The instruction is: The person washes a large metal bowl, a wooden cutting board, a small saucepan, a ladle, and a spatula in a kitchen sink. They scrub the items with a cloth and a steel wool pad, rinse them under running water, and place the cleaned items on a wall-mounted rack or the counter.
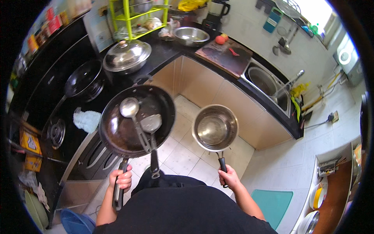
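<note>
Our left hand (120,180) is wrapped tight round the long handle of the wok (136,121), and our right hand (230,177) is closed on the short dark handle of the saucepan (215,127). Both pans are held up in the air over the tiled floor (183,156), in the middle of the frame: the wok left of centre, the saucepan just right of it, apart from each other.

Inside the wok lie a ladle (130,108) and a spatula (151,124), side by side, their handles running down over the near rim toward us. They rest loose, so we judge they will slide or clatter out if the wok tips. The wok looks wide and dark, probably heavy at the far end, so a grip well up the handle, close to the bowl, would steady it better than the tail end we hold now.

The saucepan is shiny steel and looks empty, so likely light and stiff. Its handle is the one fair place to take it.

In the upper left of the frame sit a black stove with another pan (83,80) and a domed lid (126,55). A steel bowl (191,36), a chopping board (226,56) and a sink (267,82) follow the counter to the right.
</note>
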Tool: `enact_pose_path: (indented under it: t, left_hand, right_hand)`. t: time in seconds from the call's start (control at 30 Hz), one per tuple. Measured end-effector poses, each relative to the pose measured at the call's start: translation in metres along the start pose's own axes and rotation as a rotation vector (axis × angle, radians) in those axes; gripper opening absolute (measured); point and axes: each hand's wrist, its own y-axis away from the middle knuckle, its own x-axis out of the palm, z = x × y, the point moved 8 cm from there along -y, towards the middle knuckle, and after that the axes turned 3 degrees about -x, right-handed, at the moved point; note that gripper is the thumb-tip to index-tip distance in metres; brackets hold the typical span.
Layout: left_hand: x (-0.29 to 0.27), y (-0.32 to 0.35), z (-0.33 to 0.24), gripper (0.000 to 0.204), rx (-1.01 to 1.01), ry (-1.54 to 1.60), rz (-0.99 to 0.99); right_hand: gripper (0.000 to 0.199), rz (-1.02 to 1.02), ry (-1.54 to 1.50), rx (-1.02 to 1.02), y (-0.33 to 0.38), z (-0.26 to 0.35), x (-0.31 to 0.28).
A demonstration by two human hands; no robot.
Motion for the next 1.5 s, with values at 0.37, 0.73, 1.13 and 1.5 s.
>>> enact_pose_path:
  t: [0.37, 0.73, 1.13, 1.5]
  left_hand:
    - [0.039, -0.338, -0.058, 0.024, -0.507, -0.045, 0.082]
    - [0.048, -0.593, -0.143, 0.026, -0.678, -0.02, 0.055]
    - [0.015, -0.688, -0.173, 0.04, -0.537, -0.118, 0.105]
    - [-0.077, -0.694, -0.123, 0.054, -0.067, -0.118, -0.162]
  right_hand:
    - [0.012, -0.584, -0.272, -0.033, 0.032, -0.01, -0.122]
    - [0.008, -0.913, -0.472, -0.117, -0.051, 0.085, -0.185]
    - [0.011, -0.832, -0.394, -0.177, -0.17, 0.174, -0.274]
    - [0.009, -0.265, -0.825, -0.234, -0.322, 0.247, -0.432]
